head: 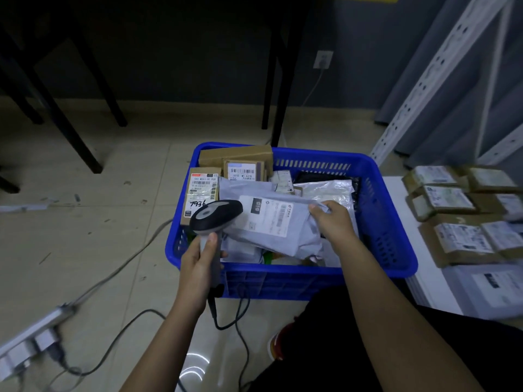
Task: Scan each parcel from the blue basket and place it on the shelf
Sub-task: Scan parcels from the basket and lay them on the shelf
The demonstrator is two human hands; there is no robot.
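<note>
Crouching over the blue basket (pixel 396 250), the person has the left hand (pixel 198 264) wrapped round the grip of a handheld barcode scanner (pixel 216 215), its head tipped toward the label on a grey poly mailer (pixel 271 222). The right hand (pixel 335 219) pinches the mailer's far edge, holding it just above the other parcels in the basket.

My worry is the bag itself: the film is soft and slippery, gripped at one edge only, so it may sag and crease the label, and a buckled barcode could fail to read (the dim light won't help). The scanner cable (pixel 240 315) trails loose across the tiled floor by the basket, and could snag.

Underneath sit stiff cardboard boxes (pixel 202 193) with flat white labels and a crinkly, shiny plastic bag (pixel 334 190). Labelled boxes (pixel 458 219) already lie on the white shelf (pixel 396 193) just right of the basket.
</note>
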